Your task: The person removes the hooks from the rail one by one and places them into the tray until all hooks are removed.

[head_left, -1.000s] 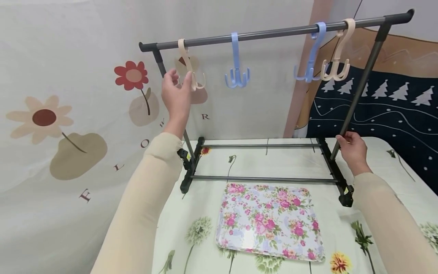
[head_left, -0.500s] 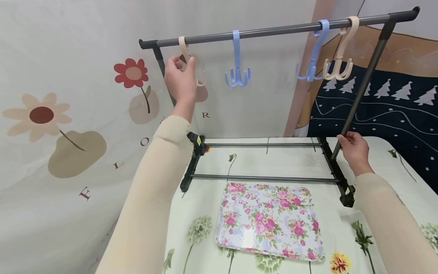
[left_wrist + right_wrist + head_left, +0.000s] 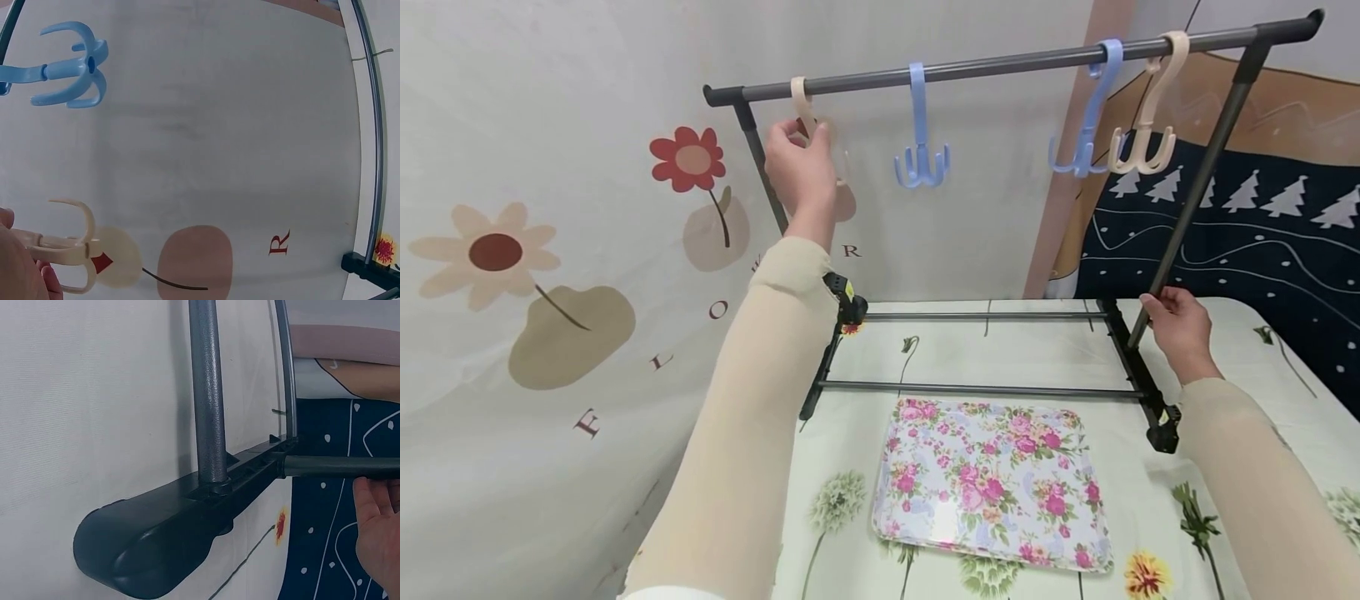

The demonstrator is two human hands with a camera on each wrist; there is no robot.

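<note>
In the head view, my left hand (image 3: 802,171) is raised to the beige four-pronged hook (image 3: 801,92) at the left end of the rack's top bar (image 3: 992,65). Thumb and fingers pinch its stem; the left wrist view shows the prongs of this beige hook (image 3: 62,253) sticking out past the hand. My right hand (image 3: 1180,329) grips the rack's right post (image 3: 1198,183) low down. A blue hook (image 3: 919,125) hangs left of the bar's middle. Farther right, another blue hook (image 3: 1093,108) and a beige hook (image 3: 1153,104) hang side by side.
Below the bar, the rack's black feet (image 3: 1127,358) and two low rods (image 3: 985,391) stand on the flower-print tablecloth (image 3: 835,550). A floral tray (image 3: 1000,467) lies in front of them. A printed curtain (image 3: 587,83) hangs behind.
My left hand has moved up and slightly right, from beside the left beige hook onto its stem. My right hand stays on the post; the hooks still hang on the bar.
</note>
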